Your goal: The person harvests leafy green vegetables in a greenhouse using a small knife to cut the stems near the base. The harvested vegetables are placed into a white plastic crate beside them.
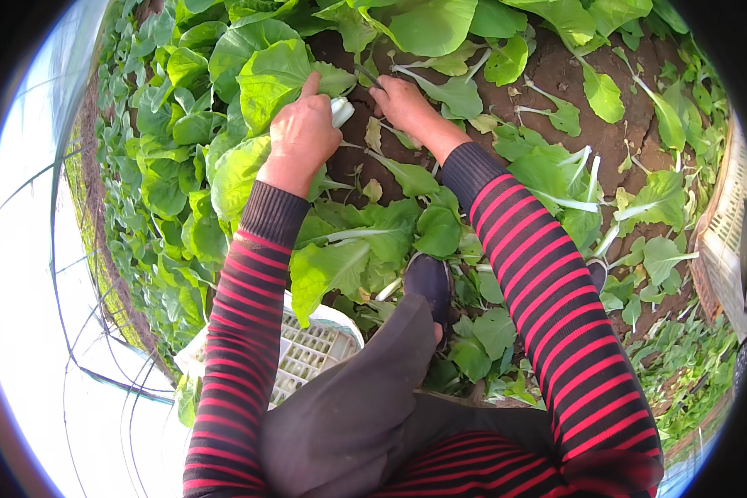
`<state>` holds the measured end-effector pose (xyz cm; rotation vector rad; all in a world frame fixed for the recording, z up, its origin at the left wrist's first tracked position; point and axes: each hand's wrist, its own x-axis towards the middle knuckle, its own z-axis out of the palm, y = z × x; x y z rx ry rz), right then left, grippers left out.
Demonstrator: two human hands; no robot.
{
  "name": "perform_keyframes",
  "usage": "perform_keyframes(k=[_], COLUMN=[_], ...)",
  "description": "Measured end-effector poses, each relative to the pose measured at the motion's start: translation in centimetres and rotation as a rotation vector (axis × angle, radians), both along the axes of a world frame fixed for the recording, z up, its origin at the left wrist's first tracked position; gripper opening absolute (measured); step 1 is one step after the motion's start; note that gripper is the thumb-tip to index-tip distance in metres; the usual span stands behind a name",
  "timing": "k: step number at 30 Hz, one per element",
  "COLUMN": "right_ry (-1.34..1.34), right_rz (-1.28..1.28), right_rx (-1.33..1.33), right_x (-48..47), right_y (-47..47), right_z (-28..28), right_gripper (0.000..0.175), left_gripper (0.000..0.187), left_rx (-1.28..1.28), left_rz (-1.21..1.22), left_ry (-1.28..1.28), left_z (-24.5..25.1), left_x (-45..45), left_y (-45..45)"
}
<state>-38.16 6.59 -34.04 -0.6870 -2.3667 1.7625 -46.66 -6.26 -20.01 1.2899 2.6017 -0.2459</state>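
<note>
My left hand [302, 134] is closed around a head of leafy greens, its white cut-looking stem base [342, 112] sticking out past the thumb. Broad green leaves [277, 75] spread from that grip toward the upper left. My right hand [408, 109] grips a small tool, probably a knife, whose dark narrow blade [367, 76] points up and left, a short way from the stem base. Most of its handle is hidden in the fist. Brown soil [358, 140] with loose leaves lies just below and between the hands.
Dense standing greens [174, 137] fill the left side. Detached leaves [454, 96] lie scattered over the soil ahead and to the right. A white plastic crate [314, 348] sits by my left leg, and another crate [725, 205] is at the right edge. My shoe [428, 280] rests among leaves.
</note>
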Motion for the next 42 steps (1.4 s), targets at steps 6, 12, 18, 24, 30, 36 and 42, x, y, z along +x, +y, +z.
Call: perform_keyframes(k=[6,12,18,24,30,36,42], right_ry=[-0.248,-0.292,-0.360,-0.007,0.278,0.419,0.472], right_rz=[0.024,0.032,0.156,-0.303,-0.433,-0.498,-0.175], right_rx=[-0.382,-0.520,-0.628,-0.937,-1.213,-0.443,0.028], right_x=[-1.3,-2.0,0.8,3.5,1.7,9.3,17.9], right_y=[-0.1,-0.1,-1.3,-3.7,-4.0,2.4,1.7], right_z=[0.1,-0.2,0.0,1.7,6.8,16.4,28.3], right_gripper=[0.029,0.028,0.023,0.034,0.035,0.037,0.044], left_gripper=[0.026,0.049,0.055,0.059,0.063,0.056,0.070], left_rx=[0.049,0.036,0.051,0.301,0.372,0.745,1.076], left_rz=[0.027,0.085,0.148,0.020,-0.021,-0.102,0.236], left_ry=[-0.024,-0.059,-0.045,-0.014,-0.072,-0.246,-0.892], left_z=[-0.3,-0.4,-0.6,-0.1,2.9,10.8,18.4], left_x=[0.4,0.1,0.5,2.3,4.3,9.6,13.6], left_y=[-1.7,-2.4,-3.7,-6.9,-7.3,-7.0,-6.8])
